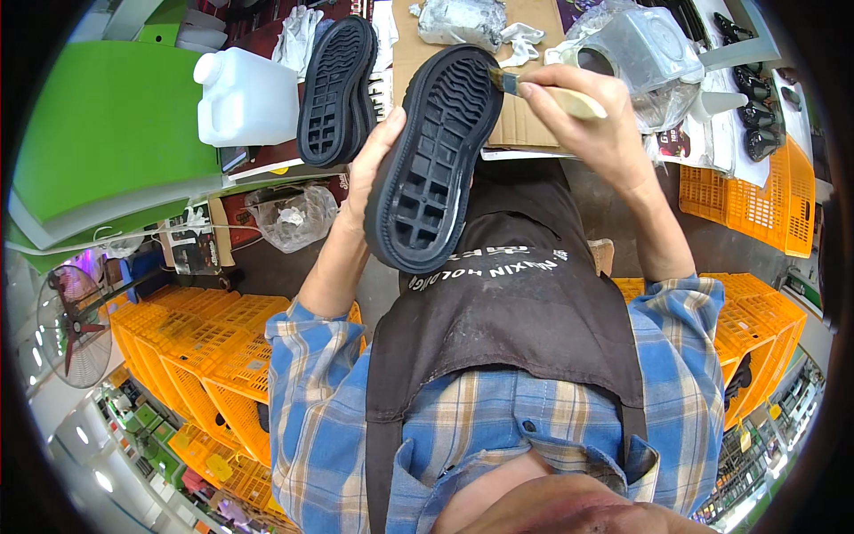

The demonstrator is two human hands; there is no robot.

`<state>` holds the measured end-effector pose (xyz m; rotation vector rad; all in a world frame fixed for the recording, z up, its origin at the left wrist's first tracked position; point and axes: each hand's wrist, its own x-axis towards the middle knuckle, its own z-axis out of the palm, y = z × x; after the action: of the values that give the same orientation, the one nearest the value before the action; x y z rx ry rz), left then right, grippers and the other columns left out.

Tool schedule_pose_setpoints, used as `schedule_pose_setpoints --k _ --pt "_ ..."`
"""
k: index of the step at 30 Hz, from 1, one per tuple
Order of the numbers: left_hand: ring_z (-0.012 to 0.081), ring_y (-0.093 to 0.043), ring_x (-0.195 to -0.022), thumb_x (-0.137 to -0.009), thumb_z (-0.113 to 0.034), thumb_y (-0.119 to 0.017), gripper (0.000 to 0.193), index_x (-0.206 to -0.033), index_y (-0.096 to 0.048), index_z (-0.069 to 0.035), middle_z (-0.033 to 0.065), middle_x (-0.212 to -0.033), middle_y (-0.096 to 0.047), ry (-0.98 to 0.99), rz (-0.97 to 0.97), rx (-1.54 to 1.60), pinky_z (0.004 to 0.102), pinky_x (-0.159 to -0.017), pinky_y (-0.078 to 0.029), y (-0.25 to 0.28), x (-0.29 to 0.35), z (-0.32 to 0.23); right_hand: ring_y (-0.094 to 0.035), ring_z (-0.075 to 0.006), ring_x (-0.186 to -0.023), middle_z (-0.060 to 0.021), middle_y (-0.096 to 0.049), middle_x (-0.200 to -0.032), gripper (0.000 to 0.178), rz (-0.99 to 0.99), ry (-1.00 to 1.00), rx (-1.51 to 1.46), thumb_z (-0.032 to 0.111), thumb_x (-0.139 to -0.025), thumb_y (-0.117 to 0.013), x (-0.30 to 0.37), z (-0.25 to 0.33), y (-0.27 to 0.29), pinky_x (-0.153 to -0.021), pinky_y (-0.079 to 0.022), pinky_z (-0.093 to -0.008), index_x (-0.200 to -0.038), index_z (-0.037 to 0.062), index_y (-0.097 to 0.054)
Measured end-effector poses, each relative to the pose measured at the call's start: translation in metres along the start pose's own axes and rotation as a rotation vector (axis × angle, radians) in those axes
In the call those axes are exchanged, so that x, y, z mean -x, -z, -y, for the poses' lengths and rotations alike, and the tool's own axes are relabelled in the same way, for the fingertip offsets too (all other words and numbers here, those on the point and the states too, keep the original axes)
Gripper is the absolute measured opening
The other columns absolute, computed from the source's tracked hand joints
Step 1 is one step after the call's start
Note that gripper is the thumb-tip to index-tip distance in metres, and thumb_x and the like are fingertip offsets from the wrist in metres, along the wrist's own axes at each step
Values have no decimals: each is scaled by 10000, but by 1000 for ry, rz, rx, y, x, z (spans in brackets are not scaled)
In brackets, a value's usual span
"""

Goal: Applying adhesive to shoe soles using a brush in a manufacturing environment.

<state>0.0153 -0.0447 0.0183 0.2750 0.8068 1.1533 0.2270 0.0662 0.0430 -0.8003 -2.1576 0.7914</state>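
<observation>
A black shoe sole [436,142] with a gridded heel and wavy ribs is held up, tilted, in my left hand [374,165], which is closed on its left edge. My right hand [592,120] grips a flat brush [569,102] by its pale handle. The bristles touch the sole's inner rim near the upper right end. A wet-looking shine shows along the rim of the heel part. Left of the held sole, another black sole [336,93], seemingly stacked on one more, lies on the table.
A white plastic jug [247,98] stands at the left beside a green surface [116,133]. Cardboard [529,120] covers the table's middle. A clear plastic container [654,44] sits at the right. Orange crates [756,200] stand at both sides, and a fan [73,325] at far left.
</observation>
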Motion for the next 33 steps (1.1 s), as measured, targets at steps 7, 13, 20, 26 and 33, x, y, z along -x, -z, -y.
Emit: schedule_pose_setpoints --k 7,13,20,26,33 --pt "312 -627 -631 -915 -555 -282 705 -1093 -552 71 230 -871 -635 117 146 213 377 -588 -546 13 -5 0 -564 -248 -747 -76 -532 -807 265 226 414 -7 55 -752 -644 14 23 -19 -632 -484 -343 -1011 77 -595" --pt "314 -521 -613 -907 -582 -257 757 -1132 -521 92 273 -851 -566 199 387 356 388 -582 -464 19 -2 -3 -569 -207 -763 -37 -560 -835 235 319 492 -99 77 -769 -655 8 11 -7 -640 -482 -309 -1001 117 -656" --pt "267 -537 -555 -911 -583 -207 776 -1187 -465 95 263 -792 -553 95 259 93 347 -522 -448 18 -6 4 -617 -260 -763 -100 -614 -844 178 94 219 133 68 -787 -670 8 -8 3 -661 -496 -332 -963 57 -649" --pt "242 -630 -712 -926 -520 -278 665 -1110 -536 65 182 -888 -630 -95 -52 -139 314 -641 -540 16 -10 20 -654 -283 -712 -122 -664 -808 145 -79 171 143 92 -785 -676 11 7 -16 -623 -520 -331 -909 24 -641" --pt "251 -622 -679 -916 -553 -245 708 -1090 -556 58 202 -857 -623 -78 157 -32 323 -628 -533 18 -15 6 -615 -239 -679 -97 -604 -749 167 12 241 62 107 -768 -690 7 19 -10 -589 -494 -328 -909 38 -632"
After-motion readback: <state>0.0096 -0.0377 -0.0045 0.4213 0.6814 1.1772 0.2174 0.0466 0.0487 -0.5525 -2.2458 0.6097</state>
